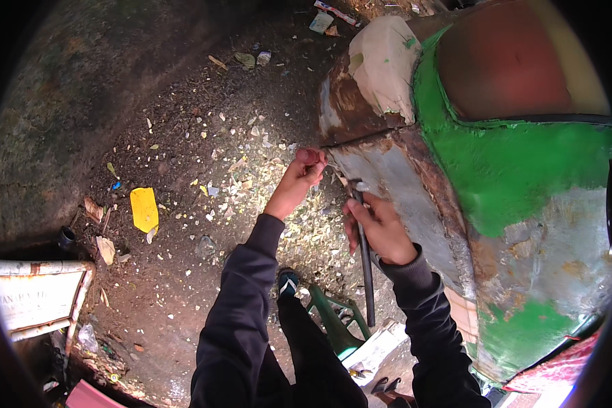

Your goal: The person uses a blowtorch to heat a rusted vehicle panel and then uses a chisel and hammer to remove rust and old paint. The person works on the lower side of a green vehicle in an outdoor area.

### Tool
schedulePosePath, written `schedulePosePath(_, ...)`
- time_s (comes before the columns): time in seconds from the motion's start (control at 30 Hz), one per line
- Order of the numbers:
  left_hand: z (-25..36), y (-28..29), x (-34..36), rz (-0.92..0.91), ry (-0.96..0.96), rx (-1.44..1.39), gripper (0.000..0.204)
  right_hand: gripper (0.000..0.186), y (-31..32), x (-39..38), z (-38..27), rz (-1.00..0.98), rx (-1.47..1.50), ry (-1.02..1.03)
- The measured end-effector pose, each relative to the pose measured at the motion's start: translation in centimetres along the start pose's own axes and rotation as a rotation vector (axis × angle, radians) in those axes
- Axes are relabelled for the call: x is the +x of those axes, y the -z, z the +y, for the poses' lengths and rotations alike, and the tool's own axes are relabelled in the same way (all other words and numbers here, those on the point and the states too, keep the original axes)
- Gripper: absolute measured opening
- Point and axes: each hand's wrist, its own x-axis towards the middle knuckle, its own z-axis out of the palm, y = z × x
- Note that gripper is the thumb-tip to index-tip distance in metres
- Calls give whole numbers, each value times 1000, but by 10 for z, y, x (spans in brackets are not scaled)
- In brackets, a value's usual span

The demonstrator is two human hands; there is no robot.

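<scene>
Nearest you, just below the car body panel [401,183], your right hand [381,231] is wrapped shut around a long dark hammer [366,265], its handle hanging down past your wrist and its small head raised against the bare metal; a green plastic stool [336,323] sits lower still, between your legs and the panel; your left hand [306,170] is pinched closed at the panel's left edge, on the seam where the rust begins; what it grips is too small to tell. You appear to be in the middle of working that seam; the next blow calls for a short, controlled swing, with your left fingers kept clear of the head. The panel is dull grey steel, curved, flaked with brown rust and patched with thick, uneven green paint [510,170]; above it a crumpled sheet of masking paper [384,64] covers a corner. Left of the panel, the dirt ground [183,156] is strewn with pale chips and a yellow scrap [144,209].
</scene>
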Motion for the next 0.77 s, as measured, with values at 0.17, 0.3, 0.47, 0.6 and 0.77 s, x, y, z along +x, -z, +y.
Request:
schedulePosePath(0.17,-8,-4,-4,145,-58,66,12,26,11,-18,12,-59,469,-270)
schedulePosePath(0.3,-13,3,2,158,-39,61,15,32,11,-63,33,-93,553,-354)
schedulePosePath(0.47,-20,1,1,165,-42,134,19,41,-1,-79,32,-10,394,-364)
schedulePosePath(0.6,-19,15,-1,170,-4,42,20,46,-25,-85,-13,-61,310,-135)
schedulePosePath(0.77,-19,4,12,140,63,130,27,55,-35,-80,-25,-198,210,-93)
